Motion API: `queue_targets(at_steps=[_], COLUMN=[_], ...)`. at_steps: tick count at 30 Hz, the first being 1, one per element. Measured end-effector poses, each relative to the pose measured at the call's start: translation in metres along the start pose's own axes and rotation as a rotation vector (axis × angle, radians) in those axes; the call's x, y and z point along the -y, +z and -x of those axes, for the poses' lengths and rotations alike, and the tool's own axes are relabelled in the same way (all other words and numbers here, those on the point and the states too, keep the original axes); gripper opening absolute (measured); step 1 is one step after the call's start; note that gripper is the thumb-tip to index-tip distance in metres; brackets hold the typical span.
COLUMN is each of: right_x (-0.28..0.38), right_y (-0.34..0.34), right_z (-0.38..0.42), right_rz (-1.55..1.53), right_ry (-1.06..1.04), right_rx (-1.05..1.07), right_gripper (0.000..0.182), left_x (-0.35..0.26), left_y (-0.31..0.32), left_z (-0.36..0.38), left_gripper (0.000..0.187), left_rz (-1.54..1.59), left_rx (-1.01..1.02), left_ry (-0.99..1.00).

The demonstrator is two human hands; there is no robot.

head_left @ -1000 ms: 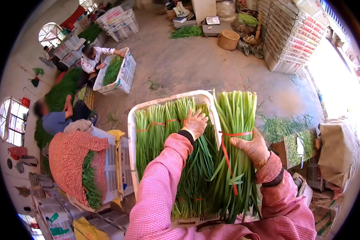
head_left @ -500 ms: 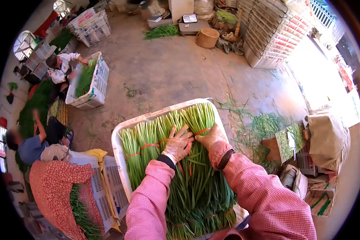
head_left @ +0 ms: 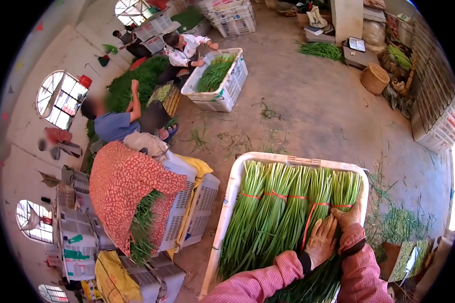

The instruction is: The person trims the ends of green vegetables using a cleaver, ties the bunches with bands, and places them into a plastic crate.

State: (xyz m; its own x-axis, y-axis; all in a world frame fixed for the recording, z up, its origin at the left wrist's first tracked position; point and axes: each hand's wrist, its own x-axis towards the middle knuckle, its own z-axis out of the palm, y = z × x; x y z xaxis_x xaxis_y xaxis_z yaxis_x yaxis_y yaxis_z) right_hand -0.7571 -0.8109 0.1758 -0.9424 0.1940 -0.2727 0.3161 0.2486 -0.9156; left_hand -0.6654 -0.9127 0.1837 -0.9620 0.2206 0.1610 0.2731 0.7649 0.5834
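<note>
Bundles of garlic chives (head_left: 272, 207), tied with red bands, lie side by side in a white plastic crate (head_left: 227, 204), their pale stem ends at the far side. My left hand (head_left: 321, 242) rests on the leaves with its fingers stretched out, beside a loose red band end (head_left: 308, 226). Close to it on the right, my right hand (head_left: 347, 218) straddles the rightmost bundle (head_left: 346, 187) just below its band, thumb on the left side. Its other fingers are partly hidden against the crate's right wall.
To the left stand crates (head_left: 199, 202) under a red patterned cloth (head_left: 131, 171). Two people sit beyond, one at another crate of greens (head_left: 232, 83). A woven basket (head_left: 374, 79) and a scale (head_left: 357, 44) are at the back. Leaf scraps (head_left: 399, 224) litter the floor on the right.
The view has swung left, so the crate appears farther right. My left hand has moved back from the band area onto the leaves; my right hand stays at the rightmost bundle.
</note>
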Motion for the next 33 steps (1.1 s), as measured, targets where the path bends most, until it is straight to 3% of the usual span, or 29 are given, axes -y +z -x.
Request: queue_targets(at_steps=[2,5,7,8,10,11,12,13,16,18,20,21,22,24,28,30,33], right_x=[0.01,0.001,0.0,-0.008,-0.011,-0.017,-0.023,-0.025,0.015,-0.036,-0.045,-0.03,-0.025,-0.067,-0.076,-0.075,-0.079], right_y=[-0.004,0.0,0.005,0.005,0.006,0.005,0.007,0.009,0.019,0.018,0.021,0.027,0.028,0.029,0.027,0.031,0.032], right_z=[0.004,0.003,-0.001,-0.005,-0.006,-0.006,-0.008,-0.008,0.019,0.005,0.007,0.028,0.041,0.036,0.032,0.034,0.032], right_rz=[0.332,0.419,0.409,0.471,0.333,0.337,0.319,0.295,0.44,0.283,0.139,0.603,1.065,1.049,0.962,0.986,0.951], right_ry=[0.076,0.173,0.146,0.172,0.143,0.135,0.072,0.011,0.002,-0.098,-0.19,-0.126,-0.044,-0.379,-0.238,-0.346,-0.46], right_rx=[0.0,-0.051,-0.073,-0.094,-0.069,-0.063,-0.087,-0.111,-0.237,-0.197,-0.143,-0.148,-0.144,-0.31,-0.16,-0.222,-0.27], right_gripper=[0.067,0.071,0.072,0.068,0.075,0.075,0.076,0.077,0.079,0.081,0.084,0.086,0.088,0.094,0.086,0.086,0.088], left_x=[-0.01,-0.011,-0.027,-0.031,-0.039,-0.026,-0.015,-0.017,-0.002,0.012,0.021,0.018,0.017,0.019,0.027,0.028,0.031], left_y=[0.006,0.031,0.01,0.0,-0.007,-0.012,-0.056,-0.109,-0.112,-0.079,-0.046,-0.039,-0.034,-0.023,0.001,0.009,0.016], left_z=[0.029,0.076,0.109,0.129,0.171,0.16,0.112,0.068,0.008,-0.028,-0.028,-0.018,-0.006,0.015,0.019,0.018,0.017], left_gripper=[0.067,0.067,0.069,0.061,0.086,0.065,0.048,0.043,0.066,0.084,0.095,0.097,0.093,0.087,0.079,0.078,0.078], left_rz=[-0.319,-0.474,-0.097,-0.194,-0.18,0.095,0.387,0.333,0.064,-0.152,-0.221,-0.204,-0.242,-0.335,-0.415,-0.473,-0.438], left_rx=[0.188,0.185,0.332,0.292,0.775,1.159,1.525,1.108,-0.222,-0.253,-0.076,-0.042,-0.017,-0.01,0.044,0.128,0.053], left_ry=[-0.068,-0.067,-0.171,-0.063,-0.005,0.13,0.279,0.11,-0.073,-0.26,-0.425,-0.515,-0.524,-0.481,-0.481,-0.502,-0.481])
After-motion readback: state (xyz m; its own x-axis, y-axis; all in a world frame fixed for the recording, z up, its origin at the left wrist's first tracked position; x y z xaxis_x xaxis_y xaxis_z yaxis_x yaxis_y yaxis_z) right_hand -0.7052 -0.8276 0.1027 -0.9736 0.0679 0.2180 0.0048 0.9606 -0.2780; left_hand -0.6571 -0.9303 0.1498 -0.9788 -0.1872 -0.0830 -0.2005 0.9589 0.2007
